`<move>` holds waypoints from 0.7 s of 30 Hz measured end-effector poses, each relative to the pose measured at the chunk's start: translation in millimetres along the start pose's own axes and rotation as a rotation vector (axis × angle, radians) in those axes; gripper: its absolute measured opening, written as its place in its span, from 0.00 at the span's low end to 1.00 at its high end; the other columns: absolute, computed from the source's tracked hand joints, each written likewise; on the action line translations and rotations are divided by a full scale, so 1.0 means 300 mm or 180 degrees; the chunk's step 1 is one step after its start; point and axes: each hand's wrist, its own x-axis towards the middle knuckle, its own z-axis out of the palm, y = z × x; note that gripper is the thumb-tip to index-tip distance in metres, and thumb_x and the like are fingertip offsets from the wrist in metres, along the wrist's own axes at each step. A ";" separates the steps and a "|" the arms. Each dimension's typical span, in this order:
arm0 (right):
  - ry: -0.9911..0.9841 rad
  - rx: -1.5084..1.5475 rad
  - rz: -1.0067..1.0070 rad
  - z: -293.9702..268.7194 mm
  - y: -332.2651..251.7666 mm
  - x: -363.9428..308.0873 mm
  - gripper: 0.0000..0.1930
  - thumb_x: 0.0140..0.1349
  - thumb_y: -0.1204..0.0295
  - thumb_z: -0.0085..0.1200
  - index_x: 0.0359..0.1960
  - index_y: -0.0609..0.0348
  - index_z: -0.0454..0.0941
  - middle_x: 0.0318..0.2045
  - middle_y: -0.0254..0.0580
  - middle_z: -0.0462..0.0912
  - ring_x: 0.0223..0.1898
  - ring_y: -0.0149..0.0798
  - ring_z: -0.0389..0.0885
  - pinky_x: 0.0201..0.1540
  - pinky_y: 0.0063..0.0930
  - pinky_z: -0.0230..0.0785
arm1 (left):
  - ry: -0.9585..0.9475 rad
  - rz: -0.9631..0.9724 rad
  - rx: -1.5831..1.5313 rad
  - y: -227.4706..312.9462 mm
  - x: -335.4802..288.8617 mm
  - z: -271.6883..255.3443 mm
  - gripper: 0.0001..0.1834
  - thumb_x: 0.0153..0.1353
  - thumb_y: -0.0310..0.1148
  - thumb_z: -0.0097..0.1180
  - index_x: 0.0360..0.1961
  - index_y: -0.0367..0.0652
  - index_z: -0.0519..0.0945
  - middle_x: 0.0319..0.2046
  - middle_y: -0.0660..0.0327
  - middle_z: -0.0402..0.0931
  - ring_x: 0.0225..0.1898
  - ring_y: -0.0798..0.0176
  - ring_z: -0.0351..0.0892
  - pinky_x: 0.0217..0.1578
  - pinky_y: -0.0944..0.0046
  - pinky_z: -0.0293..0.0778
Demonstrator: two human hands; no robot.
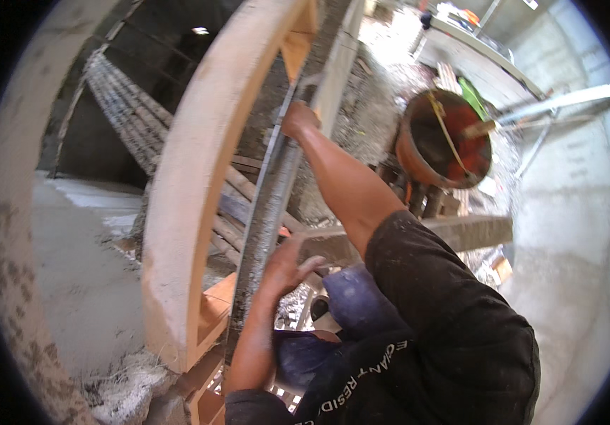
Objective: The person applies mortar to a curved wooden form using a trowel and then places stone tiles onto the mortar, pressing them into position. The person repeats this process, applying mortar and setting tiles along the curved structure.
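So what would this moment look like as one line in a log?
left hand: grips long metal straightedge | right hand: grips its far end | beside: curved wooden form | nearby: orange bucket

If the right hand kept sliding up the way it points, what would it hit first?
Probably the orange wooden block wedged above it; the right hand grips the long grey straightedge pointing that way, though depth is unclear.

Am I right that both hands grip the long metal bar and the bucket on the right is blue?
Not quite. In the head view both the left hand and right hand do grip the long metal bar, but the bucket is orange-brown, not blue.
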 end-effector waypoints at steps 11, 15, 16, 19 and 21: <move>0.1617 0.1225 -0.3112 -0.776 0.474 -0.452 0.13 0.65 0.69 0.44 0.41 0.60 0.81 0.46 0.44 0.79 0.43 0.34 0.79 0.51 0.25 0.69 | 0.0361 -0.0318 -0.0388 0.089 0.108 -0.088 0.27 0.58 0.41 0.59 0.54 0.38 0.71 0.49 0.48 0.73 0.52 0.50 0.73 0.51 0.58 0.67; 0.1980 0.0456 -0.0532 -0.815 0.905 -0.410 0.19 0.63 0.60 0.49 0.49 0.58 0.77 0.45 0.48 0.79 0.50 0.42 0.77 0.56 0.35 0.65 | 0.0930 0.0125 -0.0808 0.233 0.300 -0.027 0.33 0.57 0.46 0.59 0.57 0.33 0.67 0.53 0.44 0.69 0.57 0.49 0.68 0.57 0.56 0.63; 0.1902 -0.0449 -0.0452 -0.805 0.976 -0.377 0.20 0.62 0.60 0.49 0.51 0.57 0.75 0.48 0.48 0.77 0.53 0.43 0.73 0.59 0.38 0.60 | 0.1096 0.0407 -0.0620 0.325 0.368 -0.013 0.36 0.57 0.48 0.59 0.57 0.31 0.66 0.55 0.43 0.67 0.58 0.48 0.66 0.58 0.55 0.61; 0.1964 -0.2253 -0.0966 -0.728 1.156 -0.276 0.20 0.60 0.60 0.48 0.50 0.56 0.75 0.50 0.45 0.75 0.58 0.45 0.66 0.63 0.45 0.51 | 0.1422 0.0887 -0.0958 0.562 0.560 0.093 0.50 0.49 0.56 0.63 0.61 0.28 0.57 0.59 0.38 0.60 0.62 0.43 0.58 0.62 0.51 0.54; 0.1855 -0.2980 -0.1301 -0.688 1.222 -0.184 0.18 0.59 0.61 0.48 0.48 0.55 0.76 0.49 0.43 0.75 0.59 0.45 0.64 0.63 0.47 0.47 | 0.1436 0.0965 -0.1190 0.711 0.662 0.157 0.55 0.47 0.56 0.64 0.63 0.28 0.52 0.60 0.36 0.56 0.64 0.41 0.55 0.63 0.49 0.51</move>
